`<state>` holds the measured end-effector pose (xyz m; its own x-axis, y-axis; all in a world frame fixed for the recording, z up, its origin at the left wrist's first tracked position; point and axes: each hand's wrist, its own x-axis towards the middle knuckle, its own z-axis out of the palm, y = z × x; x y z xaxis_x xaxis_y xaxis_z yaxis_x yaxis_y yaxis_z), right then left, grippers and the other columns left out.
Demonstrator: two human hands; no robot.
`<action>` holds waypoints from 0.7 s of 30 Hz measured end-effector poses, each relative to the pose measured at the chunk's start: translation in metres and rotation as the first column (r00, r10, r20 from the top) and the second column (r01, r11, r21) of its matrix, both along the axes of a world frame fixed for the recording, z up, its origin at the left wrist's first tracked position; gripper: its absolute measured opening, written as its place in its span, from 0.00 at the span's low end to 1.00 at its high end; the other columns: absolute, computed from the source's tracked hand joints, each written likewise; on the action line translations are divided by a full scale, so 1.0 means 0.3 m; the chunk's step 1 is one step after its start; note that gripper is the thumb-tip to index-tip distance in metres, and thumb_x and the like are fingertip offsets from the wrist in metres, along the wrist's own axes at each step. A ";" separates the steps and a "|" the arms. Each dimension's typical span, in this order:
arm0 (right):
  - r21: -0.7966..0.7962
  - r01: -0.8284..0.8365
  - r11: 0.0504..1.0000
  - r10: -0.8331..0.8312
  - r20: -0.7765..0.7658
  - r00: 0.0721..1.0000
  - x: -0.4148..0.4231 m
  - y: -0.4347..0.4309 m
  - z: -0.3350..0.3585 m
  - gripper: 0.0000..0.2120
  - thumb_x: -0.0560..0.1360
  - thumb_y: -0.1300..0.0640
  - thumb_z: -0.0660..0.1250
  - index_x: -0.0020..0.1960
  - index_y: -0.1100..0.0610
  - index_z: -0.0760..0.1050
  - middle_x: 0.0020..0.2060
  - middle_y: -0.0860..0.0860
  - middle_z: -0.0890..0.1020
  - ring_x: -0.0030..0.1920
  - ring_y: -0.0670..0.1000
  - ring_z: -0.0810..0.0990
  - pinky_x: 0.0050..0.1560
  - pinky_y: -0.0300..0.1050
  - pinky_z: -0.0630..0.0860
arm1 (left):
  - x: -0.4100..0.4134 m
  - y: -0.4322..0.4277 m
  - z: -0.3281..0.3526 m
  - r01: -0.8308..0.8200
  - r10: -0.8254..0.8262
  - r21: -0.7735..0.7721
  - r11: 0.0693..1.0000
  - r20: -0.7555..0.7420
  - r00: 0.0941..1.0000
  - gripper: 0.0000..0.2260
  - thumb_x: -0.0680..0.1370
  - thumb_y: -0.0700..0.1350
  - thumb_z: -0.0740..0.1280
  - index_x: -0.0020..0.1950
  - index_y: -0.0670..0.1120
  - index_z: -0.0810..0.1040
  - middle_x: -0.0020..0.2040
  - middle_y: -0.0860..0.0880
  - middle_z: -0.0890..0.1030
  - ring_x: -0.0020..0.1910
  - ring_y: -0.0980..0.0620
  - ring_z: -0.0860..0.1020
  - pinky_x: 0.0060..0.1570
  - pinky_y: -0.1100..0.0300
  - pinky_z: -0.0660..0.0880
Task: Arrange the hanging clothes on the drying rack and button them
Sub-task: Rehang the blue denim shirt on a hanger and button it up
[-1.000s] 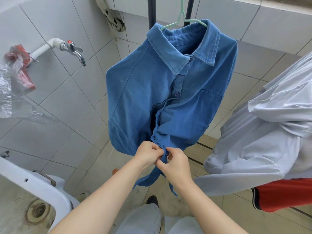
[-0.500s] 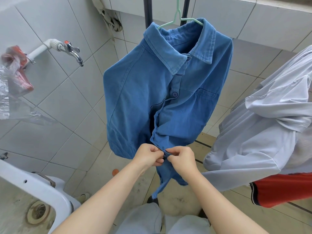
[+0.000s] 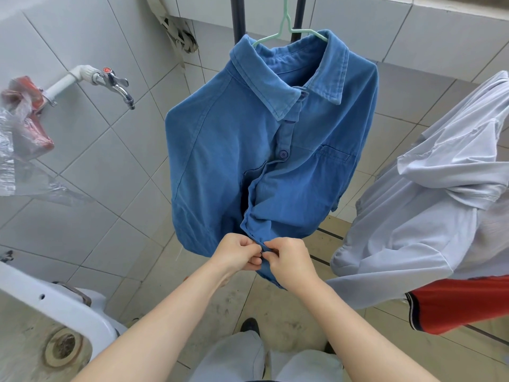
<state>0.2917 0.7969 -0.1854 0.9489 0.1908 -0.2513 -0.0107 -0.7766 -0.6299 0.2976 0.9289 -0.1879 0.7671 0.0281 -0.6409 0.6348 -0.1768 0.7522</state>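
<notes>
A blue collared shirt (image 3: 228,150) hangs on a pale green hanger (image 3: 286,26) from the dark rack poles (image 3: 238,15). One button (image 3: 283,154) on its upper placket is fastened; below it the front gapes open. My left hand (image 3: 238,255) and my right hand (image 3: 289,260) meet at the lower front edge, both pinching the placket fabric between fingertips. The bottom hem is bunched behind my hands.
A white shirt (image 3: 429,216) hangs at the right over a red garment (image 3: 462,304). A tap (image 3: 115,84) sticks out of the tiled wall at left, beside a plastic bag (image 3: 22,139). A white sink (image 3: 55,312) is at lower left.
The shirt's lower tail, which hung below my hands, has been drawn up. Both hands stay pinched together on the lower placket, shifted slightly up and right.
</notes>
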 end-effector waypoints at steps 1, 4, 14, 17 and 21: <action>-0.007 -0.001 1.000 0.001 -0.009 1.000 0.003 -0.002 0.000 0.08 0.75 0.60 0.64 0.48 0.62 0.81 0.43 0.57 0.82 0.45 0.56 0.77 0.44 0.46 0.72 | 0.000 -0.001 -0.001 -0.006 0.006 -0.004 1.000 0.000 1.000 0.07 0.74 0.35 0.65 0.39 0.35 0.79 0.29 0.45 0.78 0.30 0.53 0.79 0.37 0.60 0.80; 0.092 0.046 0.995 -0.040 -0.065 0.997 0.009 -0.019 0.001 0.09 0.76 0.62 0.64 0.53 0.61 0.80 0.48 0.56 0.83 0.48 0.54 0.78 0.48 0.44 0.73 | -0.005 0.002 0.001 -0.008 0.008 -0.023 1.000 -0.006 1.000 0.07 0.75 0.36 0.65 0.39 0.35 0.79 0.30 0.45 0.79 0.30 0.53 0.79 0.35 0.62 0.79; -0.104 -0.027 0.994 0.034 0.067 0.997 -0.012 0.003 -0.014 0.07 0.74 0.64 0.60 0.50 0.61 0.75 0.44 0.55 0.76 0.45 0.53 0.72 0.42 0.42 0.66 | -0.014 -0.025 -0.014 -0.048 0.048 -0.056 0.997 -0.001 0.999 0.09 0.75 0.35 0.65 0.34 0.38 0.78 0.30 0.44 0.79 0.30 0.52 0.80 0.34 0.62 0.79; -0.073 0.051 0.996 -0.046 0.072 0.996 -0.018 0.006 -0.026 0.08 0.73 0.65 0.61 0.50 0.61 0.76 0.42 0.53 0.75 0.43 0.50 0.69 0.40 0.41 0.65 | -0.021 -0.037 -0.021 -0.051 0.051 -0.069 0.996 0.003 0.999 0.09 0.75 0.35 0.66 0.34 0.38 0.78 0.29 0.44 0.79 0.29 0.53 0.80 0.32 0.63 0.78; 0.218 0.364 0.906 -0.298 -0.285 0.911 0.007 -0.017 -0.028 0.07 0.73 0.67 0.62 0.45 0.63 0.79 0.36 0.51 0.76 0.37 0.48 0.72 0.33 0.37 0.66 | -0.023 -0.027 -0.028 0.018 -0.015 -0.063 0.998 0.044 0.999 0.06 0.74 0.37 0.68 0.38 0.38 0.79 0.30 0.46 0.80 0.31 0.54 0.80 0.38 0.61 0.80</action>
<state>0.2937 0.7917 -0.1938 0.8853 -0.0336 -0.4637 -0.4143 -0.5095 -0.7541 0.2907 0.9207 -0.1965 0.7945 -0.0246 -0.6068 0.5985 -0.1377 0.7892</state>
